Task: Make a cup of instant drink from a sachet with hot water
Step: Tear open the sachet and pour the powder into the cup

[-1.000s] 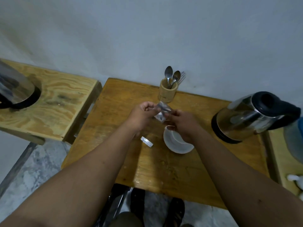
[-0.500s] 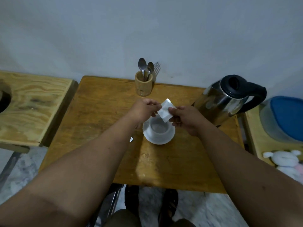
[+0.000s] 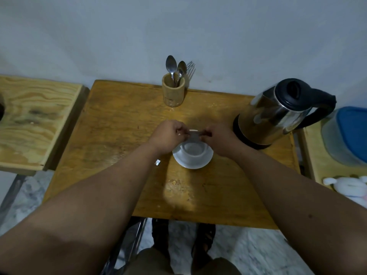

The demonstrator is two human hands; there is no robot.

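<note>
Head view: left hand [image 3: 167,135] and right hand [image 3: 219,138] both pinched closed on a small white sachet [image 3: 193,133], held flat between them, one end in each. Sachet sits directly above the far rim of the white ceramic cup [image 3: 194,149] on its white saucer [image 3: 206,162], mid wooden table [image 3: 119,126]. Small torn-off foil strip [image 3: 157,162] lies left of saucer, under left wrist. Steel electric kettle with black lid [image 3: 278,114] just right of right hand; bamboo utensil holder [image 3: 173,90] with spoons behind.
</note>
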